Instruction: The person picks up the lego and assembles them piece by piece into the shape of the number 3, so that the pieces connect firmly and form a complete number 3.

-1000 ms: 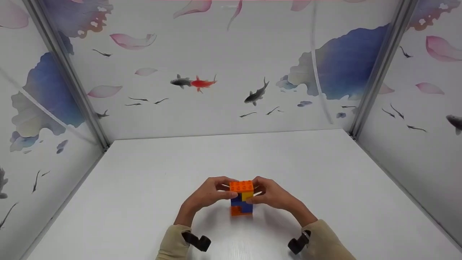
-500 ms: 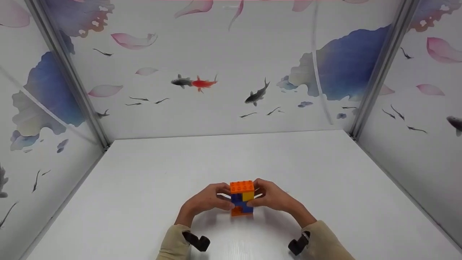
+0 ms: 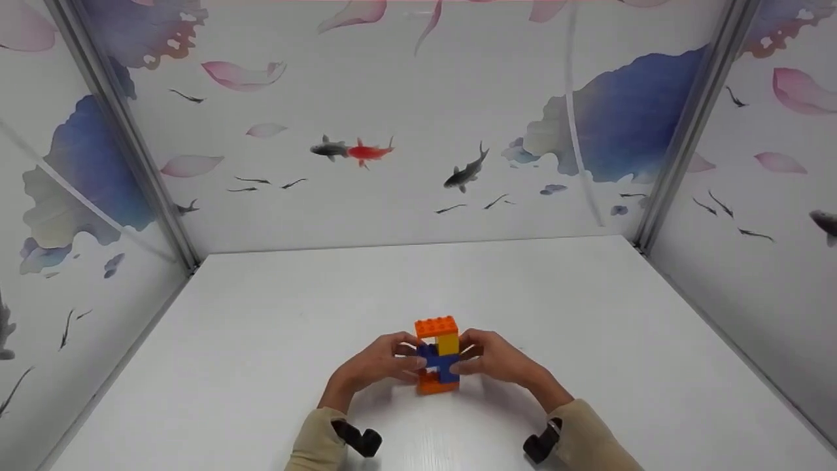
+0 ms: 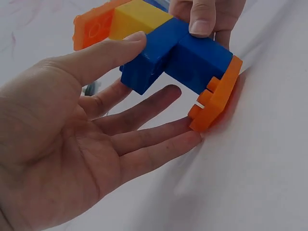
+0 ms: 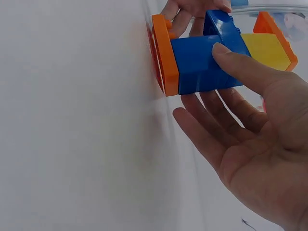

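Observation:
A small tower of toy building bricks stands on the white table between both hands in the head view, its top tipped away from me. It has an orange plate (image 3: 437,326) on top, a yellow brick (image 3: 448,344) under its right end, a crosswise blue brick (image 4: 153,57), a lower blue brick (image 5: 196,62) and an orange base plate (image 3: 437,388). My left hand (image 3: 378,358) pinches the crosswise blue brick, other fingers spread by the base. From the right side, my right hand (image 3: 498,356) grips the blue bricks, thumb in front and fingers behind.
White tabletop (image 3: 261,314) surrounds the tower. Printed white panels, with a back wall (image 3: 405,209) and side walls, enclose the table. Each wrist carries a black camera mount (image 3: 358,438) over a beige sleeve (image 3: 317,435).
My left thumb has slid down from beneath the top plate to the blue bricks. The tower's top has tipped back, so gaps between the bricks now show through. The right hand has shifted slightly lower.

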Demonstrator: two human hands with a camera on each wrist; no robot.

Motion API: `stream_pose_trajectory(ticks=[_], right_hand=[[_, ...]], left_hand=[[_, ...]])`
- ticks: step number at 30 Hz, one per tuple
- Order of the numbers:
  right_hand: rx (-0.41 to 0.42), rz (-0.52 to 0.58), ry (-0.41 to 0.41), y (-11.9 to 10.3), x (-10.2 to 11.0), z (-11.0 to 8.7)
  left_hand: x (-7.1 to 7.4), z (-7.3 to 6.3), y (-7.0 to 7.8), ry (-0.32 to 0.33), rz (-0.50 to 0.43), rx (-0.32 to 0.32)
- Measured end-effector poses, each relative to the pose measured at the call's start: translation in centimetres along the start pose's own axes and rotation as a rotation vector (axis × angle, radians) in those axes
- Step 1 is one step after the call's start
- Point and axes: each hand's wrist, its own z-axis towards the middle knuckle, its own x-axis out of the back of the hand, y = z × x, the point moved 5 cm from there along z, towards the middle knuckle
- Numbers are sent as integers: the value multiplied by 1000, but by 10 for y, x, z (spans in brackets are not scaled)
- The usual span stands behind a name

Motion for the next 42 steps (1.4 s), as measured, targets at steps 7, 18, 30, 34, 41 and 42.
stream_pose_trajectory(ticks=[7,18,30,34,41,42], right_hand=[[-5,120,111,-4,3,0],[-83,286,350,-9,7,2],[-161,302,437,-21,1,17],[-181,291,437,-21,-2,21],[-226,296,401,-14,-8,28],[-235,299,395,-12,-9,29]], left_hand=[[-1,3,8,76,-51,-86],[-5,7,21,332,-14,-170],[-7,8,16,451,87,-109],[-8,11,11,467,93,-92],[-7,12,2,457,122,-54],[-6,12,1,452,126,-49]])
